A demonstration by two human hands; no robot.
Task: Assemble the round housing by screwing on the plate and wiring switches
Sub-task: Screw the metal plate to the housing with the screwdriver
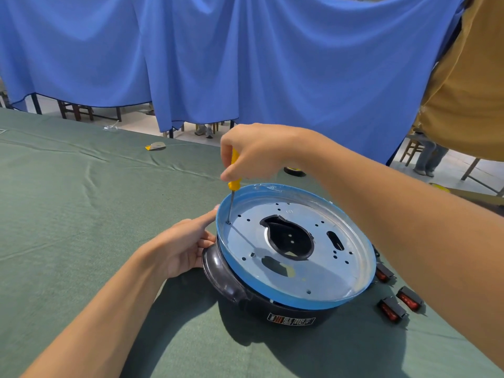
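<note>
A round black housing [272,309] stands on the green table. In it lies a shiny metal plate [321,271] with a blue film rim and a dark cut-out in its middle. My right hand [253,151] grips a yellow-handled screwdriver [233,184] held upright, its tip set in a hole near the plate's left edge. My left hand [182,244] presses on the housing's left side by its black handle [215,271], index finger against the blue rim. Three black switches with red rockers [392,309] lie on the cloth to the right of the housing.
The green tablecloth [81,214] stretches wide to the left and front. A small yellow and white object [155,145] lies far back. A black and yellow roll [294,170] sits behind the housing. Blue curtains [245,64] hang behind, and a person in a tan shirt [469,91] stands at the right.
</note>
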